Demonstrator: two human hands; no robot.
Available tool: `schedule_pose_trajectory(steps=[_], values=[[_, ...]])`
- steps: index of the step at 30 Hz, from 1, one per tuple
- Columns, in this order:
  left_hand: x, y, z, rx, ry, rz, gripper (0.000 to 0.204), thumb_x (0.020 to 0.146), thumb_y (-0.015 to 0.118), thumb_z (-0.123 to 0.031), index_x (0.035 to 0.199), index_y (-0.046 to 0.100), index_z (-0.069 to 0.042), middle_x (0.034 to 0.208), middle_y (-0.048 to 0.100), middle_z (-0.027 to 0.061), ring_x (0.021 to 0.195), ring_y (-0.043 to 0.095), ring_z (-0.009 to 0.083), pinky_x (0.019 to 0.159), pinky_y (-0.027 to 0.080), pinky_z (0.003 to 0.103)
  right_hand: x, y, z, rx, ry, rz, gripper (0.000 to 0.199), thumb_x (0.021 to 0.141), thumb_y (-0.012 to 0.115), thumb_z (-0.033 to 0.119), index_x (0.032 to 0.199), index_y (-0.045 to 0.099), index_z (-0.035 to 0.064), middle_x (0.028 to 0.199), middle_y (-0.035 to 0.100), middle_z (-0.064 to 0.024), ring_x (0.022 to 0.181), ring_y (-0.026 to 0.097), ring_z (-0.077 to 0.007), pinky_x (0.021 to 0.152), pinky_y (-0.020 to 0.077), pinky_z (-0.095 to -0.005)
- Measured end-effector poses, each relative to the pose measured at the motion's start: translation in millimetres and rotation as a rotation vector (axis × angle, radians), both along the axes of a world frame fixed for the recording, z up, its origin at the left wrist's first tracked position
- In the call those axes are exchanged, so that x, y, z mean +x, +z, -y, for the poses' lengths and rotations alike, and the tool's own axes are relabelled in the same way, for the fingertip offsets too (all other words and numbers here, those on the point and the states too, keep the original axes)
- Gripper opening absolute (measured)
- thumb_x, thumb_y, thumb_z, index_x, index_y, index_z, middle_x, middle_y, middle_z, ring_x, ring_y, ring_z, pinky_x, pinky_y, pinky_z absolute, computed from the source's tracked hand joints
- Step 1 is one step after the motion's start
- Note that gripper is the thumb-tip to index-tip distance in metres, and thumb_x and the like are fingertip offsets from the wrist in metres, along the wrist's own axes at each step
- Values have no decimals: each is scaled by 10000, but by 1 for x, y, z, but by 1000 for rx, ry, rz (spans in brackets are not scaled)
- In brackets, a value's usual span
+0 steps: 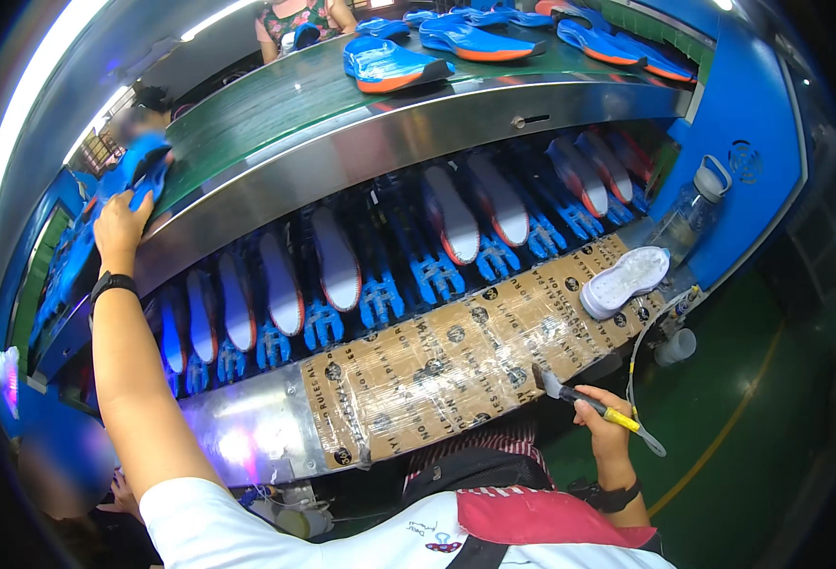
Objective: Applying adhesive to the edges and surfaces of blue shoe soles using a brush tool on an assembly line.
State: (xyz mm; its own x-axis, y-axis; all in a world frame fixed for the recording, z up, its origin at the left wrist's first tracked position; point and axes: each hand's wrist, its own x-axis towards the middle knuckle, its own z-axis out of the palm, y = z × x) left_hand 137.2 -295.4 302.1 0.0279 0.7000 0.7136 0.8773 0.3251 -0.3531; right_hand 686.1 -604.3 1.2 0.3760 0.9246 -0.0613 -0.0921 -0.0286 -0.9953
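Note:
My left hand (122, 229) reaches far to the left, its fingers closed around a blue shoe upper (151, 173) at the end of the upper conveyor. In my right hand (600, 423), near the front edge of the bench, is a brush (570, 391) with a dark handle and a yellow rear part; a thin tube runs from its end. The bristles are over the cardboard-covered ledge (418, 379). On the right end of that ledge lies a white shoe sole (625, 282), hollow side up.
Several blue uppers (390, 64) with orange edges stand on the green upper conveyor (276, 114). Below it, white soles (337, 261) rest in a row between blue holders (380, 302). A clear bottle (691, 213) stands at right. People are across and at left.

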Motion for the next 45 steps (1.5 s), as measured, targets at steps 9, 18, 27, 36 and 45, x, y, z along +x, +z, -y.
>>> schedule_pose_trajectory(steps=[9, 18, 27, 36, 45], values=[[-25, -17, -1, 285, -158, 108, 283, 786, 576, -280, 1008, 571, -103, 948, 625, 137, 905, 594, 345, 752, 479, 460, 1, -3, -5, -6, 33, -37, 227, 790, 682, 37, 998, 667, -53, 710, 644, -61, 588, 584, -84, 558, 480, -208], [17, 1, -11, 278, -60, -49, 568, 804, 641, -351, 1340, 473, -267, 1094, 568, 182, 933, 598, 350, 780, 496, 447, -9, -6, -10, -6, 60, -39, 230, 789, 682, 38, 1001, 668, -51, 718, 650, -62, 586, 587, -86, 561, 483, -208], [-8, 49, -57, -131, -469, 1764, 636, 922, 438, -500, 1370, 298, -70, 984, 611, 310, 862, 668, 343, 437, 550, 302, -15, -1, -13, -20, 69, -15, 229, 797, 674, 42, 1011, 671, -40, 736, 657, -53, 604, 586, -77, 563, 468, -198], [-35, 27, -45, 255, -829, 2084, 496, 919, 595, -281, 1243, 433, 58, 1190, 527, 241, 998, 570, 415, 886, 515, 507, -17, 4, -7, 49, 114, -70, 235, 818, 676, 65, 1031, 666, -36, 790, 674, -62, 666, 611, -84, 620, 488, -205], [109, -85, 118, 251, -1152, 1751, 489, 893, 512, -29, 1358, 360, -55, 1236, 466, 186, 940, 615, 325, 784, 562, 387, -17, 10, -8, 129, 85, -65, 250, 831, 673, 93, 1032, 651, -54, 867, 686, -107, 761, 653, -135, 709, 511, -233]])
